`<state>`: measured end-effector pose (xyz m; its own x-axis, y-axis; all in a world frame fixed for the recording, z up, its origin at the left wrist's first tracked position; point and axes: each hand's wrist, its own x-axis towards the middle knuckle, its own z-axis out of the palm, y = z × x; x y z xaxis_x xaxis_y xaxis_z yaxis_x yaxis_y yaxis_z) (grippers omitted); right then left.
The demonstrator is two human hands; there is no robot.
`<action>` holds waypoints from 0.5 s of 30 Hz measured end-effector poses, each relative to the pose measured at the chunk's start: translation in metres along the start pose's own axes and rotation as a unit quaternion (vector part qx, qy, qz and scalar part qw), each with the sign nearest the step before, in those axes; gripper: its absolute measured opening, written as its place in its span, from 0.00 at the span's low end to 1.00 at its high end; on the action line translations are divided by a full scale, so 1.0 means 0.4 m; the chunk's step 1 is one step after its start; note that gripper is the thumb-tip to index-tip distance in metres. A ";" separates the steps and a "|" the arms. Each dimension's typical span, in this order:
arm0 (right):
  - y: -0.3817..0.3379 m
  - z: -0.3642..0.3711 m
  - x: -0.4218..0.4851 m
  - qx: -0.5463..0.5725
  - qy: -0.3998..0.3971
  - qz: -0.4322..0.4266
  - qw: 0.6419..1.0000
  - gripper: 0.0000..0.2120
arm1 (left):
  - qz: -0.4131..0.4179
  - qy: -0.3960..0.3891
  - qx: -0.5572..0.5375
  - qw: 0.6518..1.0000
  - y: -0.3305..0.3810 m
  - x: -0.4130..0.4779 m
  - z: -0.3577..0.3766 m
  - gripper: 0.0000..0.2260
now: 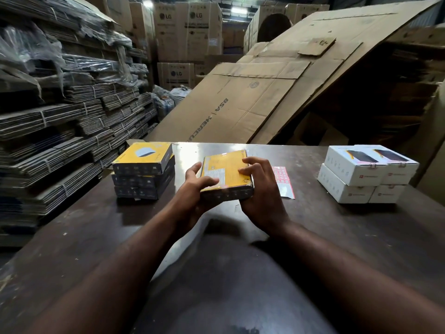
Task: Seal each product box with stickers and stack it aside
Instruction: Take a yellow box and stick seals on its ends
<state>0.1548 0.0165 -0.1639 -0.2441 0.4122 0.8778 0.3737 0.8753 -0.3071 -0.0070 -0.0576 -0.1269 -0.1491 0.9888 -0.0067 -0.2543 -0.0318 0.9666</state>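
Observation:
A flat yellow and dark product box (226, 172) is held above the middle of the table, its printed back face up. My left hand (193, 191) grips its left side, thumb lying across the top near a clear sticker at the front edge. My right hand (258, 189) grips the right side from below, fingers curled over the top. A stack of three like boxes (143, 171) stands at the left. A sheet of red stickers (284, 182) lies on the table just right of my right hand.
White product boxes (366, 174) are stacked two high at the right of the dark table (337, 237). Bundled flat cardboard (60, 131) is piled along the left. Large flattened cartons (277, 92) lean behind the table's far edge.

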 end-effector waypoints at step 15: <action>-0.064 0.006 -0.008 0.222 -0.178 0.223 0.932 0.46 | 0.047 0.023 -0.018 0.998 0.007 0.011 -0.024 0.36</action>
<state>0.1440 -0.0068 -0.1598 -0.4641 0.7493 0.4724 0.1212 0.5820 -0.8041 -0.0177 -0.0548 -0.1267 -0.2177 0.9734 0.0718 -0.2702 -0.1308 0.9539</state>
